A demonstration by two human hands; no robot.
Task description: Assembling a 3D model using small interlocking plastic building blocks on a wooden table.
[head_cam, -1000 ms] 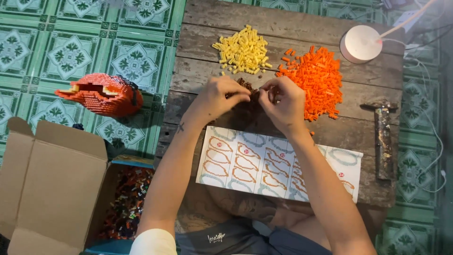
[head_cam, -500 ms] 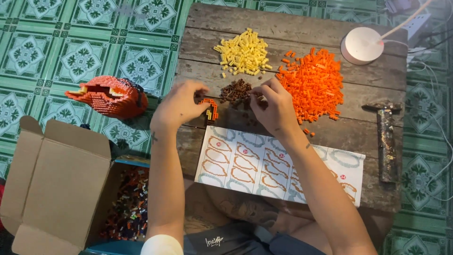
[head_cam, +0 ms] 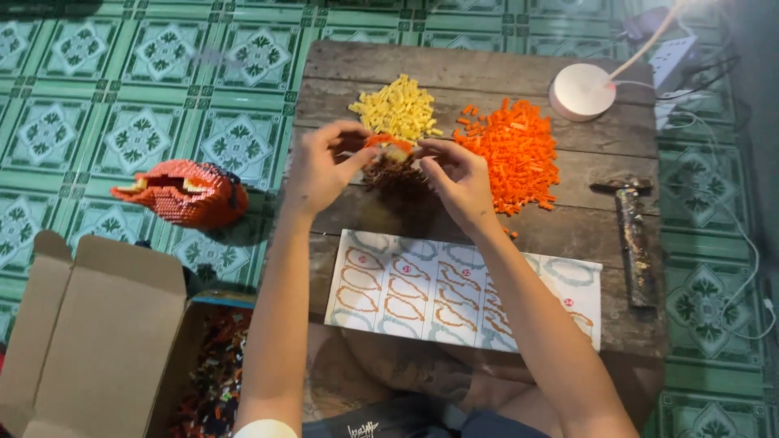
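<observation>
Currently: left hand (head_cam: 320,166) and right hand (head_cam: 454,174) together pinch a small orange piece (head_cam: 385,143) above the brown pile (head_cam: 393,174). Risk: loose grip drops it into the pile, lost among pieces.

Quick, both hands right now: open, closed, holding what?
Left hand: pinched shut on the small orange piece.
Right hand: fingertips closed on the same orange piece.

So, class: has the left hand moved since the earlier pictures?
Yes. The left hand has come back right from the table's left edge, meeting the right hand over the brown pile.
</observation>
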